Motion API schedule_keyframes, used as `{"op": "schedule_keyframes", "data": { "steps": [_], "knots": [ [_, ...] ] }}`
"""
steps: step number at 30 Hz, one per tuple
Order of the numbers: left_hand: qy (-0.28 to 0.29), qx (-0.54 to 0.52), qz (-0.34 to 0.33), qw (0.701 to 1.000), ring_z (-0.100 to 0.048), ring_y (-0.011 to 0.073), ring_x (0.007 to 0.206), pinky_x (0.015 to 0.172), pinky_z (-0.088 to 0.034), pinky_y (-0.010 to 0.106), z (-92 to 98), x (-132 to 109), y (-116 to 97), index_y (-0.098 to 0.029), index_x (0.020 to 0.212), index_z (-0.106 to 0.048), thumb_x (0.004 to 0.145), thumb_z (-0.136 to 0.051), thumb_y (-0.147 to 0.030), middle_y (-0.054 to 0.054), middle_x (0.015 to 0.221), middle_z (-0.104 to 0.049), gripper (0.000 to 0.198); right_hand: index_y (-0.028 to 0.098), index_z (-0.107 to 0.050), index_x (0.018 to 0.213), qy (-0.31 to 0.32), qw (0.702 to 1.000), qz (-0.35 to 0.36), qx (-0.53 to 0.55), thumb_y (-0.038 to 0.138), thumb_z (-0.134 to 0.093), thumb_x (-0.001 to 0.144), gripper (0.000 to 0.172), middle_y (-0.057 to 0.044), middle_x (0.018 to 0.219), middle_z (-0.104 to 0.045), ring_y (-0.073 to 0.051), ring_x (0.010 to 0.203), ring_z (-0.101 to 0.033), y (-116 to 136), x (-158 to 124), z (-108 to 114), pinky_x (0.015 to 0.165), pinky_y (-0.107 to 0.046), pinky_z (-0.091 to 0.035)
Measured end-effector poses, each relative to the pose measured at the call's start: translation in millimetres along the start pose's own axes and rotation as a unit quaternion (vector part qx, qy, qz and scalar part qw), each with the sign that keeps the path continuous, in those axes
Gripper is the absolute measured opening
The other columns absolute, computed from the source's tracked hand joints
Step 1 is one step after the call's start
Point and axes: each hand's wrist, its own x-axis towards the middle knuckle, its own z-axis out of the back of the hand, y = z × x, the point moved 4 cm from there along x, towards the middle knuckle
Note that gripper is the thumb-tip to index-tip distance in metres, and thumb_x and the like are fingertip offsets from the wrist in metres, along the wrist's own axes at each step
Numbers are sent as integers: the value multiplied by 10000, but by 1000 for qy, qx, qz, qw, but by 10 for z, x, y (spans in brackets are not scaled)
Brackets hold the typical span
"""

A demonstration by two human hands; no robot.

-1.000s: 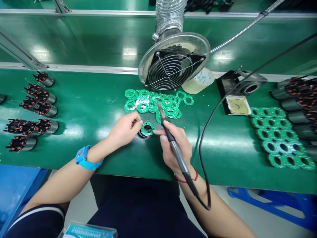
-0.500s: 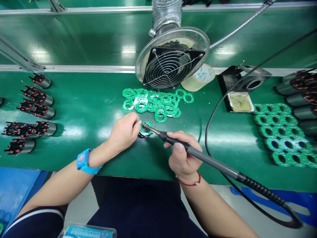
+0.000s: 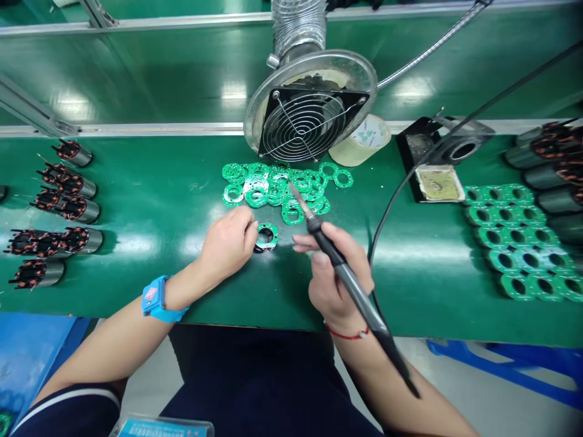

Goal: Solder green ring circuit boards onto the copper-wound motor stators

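Note:
My right hand grips a soldering iron by its dark handle, and the iron's tip points up over a heap of green ring-shaped circuit boards. My left hand, wearing a blue wrist strap, rests on the bench with its fingers closed. What those fingers hold, if anything, is hidden. Just right of them stands a motor stator, with a green ring board on top. The left fingertips are close against its edge; whether they touch it I cannot tell.
A round fume extractor fan hangs above the heap, with a tape roll behind it. To the right are an iron stand with a sponge and rows of ring boards. Wound stators stand at left, others far right.
My right hand has lifted the soldering iron's tip off the ring board and swung it up and right, steepening the handle. My left hand has stayed beside the stator.

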Motion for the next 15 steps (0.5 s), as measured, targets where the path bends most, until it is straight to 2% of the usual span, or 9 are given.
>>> {"op": "schedule_keyframes", "data": {
  "steps": [3, 6, 9, 10, 11, 13, 15],
  "knots": [
    [-1, 12, -7, 1000, -458, 142, 612, 596, -359, 274, -1, 8, -33, -191, 719, -440, 862, -419, -156, 0, 660, -503, 148, 270, -430, 1324, 65, 995, -44, -58, 222, -462, 938, 391, -56, 1080, -685, -216, 982, -662, -31, 34, -94, 855, -422, -526],
    [12, -10, 10, 1000, -470, 148, 635, 618, -381, 288, -14, 30, -26, -191, 702, -431, 858, -417, -156, 3, 665, -498, 160, 247, -434, 1303, 145, 982, -56, -108, 291, -552, 897, 426, -86, 1181, -638, -252, 1112, -596, -50, 40, -201, 936, -455, -484],
    [48, -112, 69, 990, -520, 147, 698, 663, -434, 291, -26, 43, 78, -185, 775, -465, 858, -424, -166, 9, 734, -535, 95, 249, -411, 1316, 165, 977, -71, -116, 311, -597, 866, 491, -89, 1206, -613, -255, 1108, -589, -78, 16, -252, 945, -451, -477],
    [62, -164, 81, 981, -549, 150, 756, 693, -458, 293, -25, 40, 119, -183, 851, -484, 858, -428, -170, 21, 808, -563, 58, 253, -402, 1319, 162, 977, -79, -117, 303, -600, 864, 499, -86, 1206, -611, -251, 1104, -591, -89, 5, -256, 942, -445, -478],
    [80, -215, 80, 970, -573, 157, 842, 742, -480, 301, -24, 33, 149, -184, 951, -489, 857, -436, -175, 40, 911, -583, 108, 256, -393, 1323, 157, 977, -89, -118, 297, -604, 861, 509, -84, 1207, -609, -249, 1103, -591, -98, -5, -257, 938, -441, -479],
    [134, -273, 35, 952, -560, 186, 1046, 875, -484, 344, -25, 1, 163, -196, 1150, -441, 843, -488, -190, 81, 1145, -560, 311, 256, -380, 1326, 150, 976, -102, -117, 290, -608, 858, 522, -84, 1204, -610, -245, 1099, -594, -105, -18, -257, 927, -431, -482],
    [178, -250, -34, 951, -496, 233, 1178, 985, -433, 411, -36, -50, 132, -196, 1250, -391, 814, -561, -205, 113, 1272, -504, 468, 255, -386, 1318, 146, 977, -101, -120, 289, -600, 866, 502, -79, 1178, -627, -240, 1085, -603, -92, -18, -254, 909, -416, -487]
  ]
}}
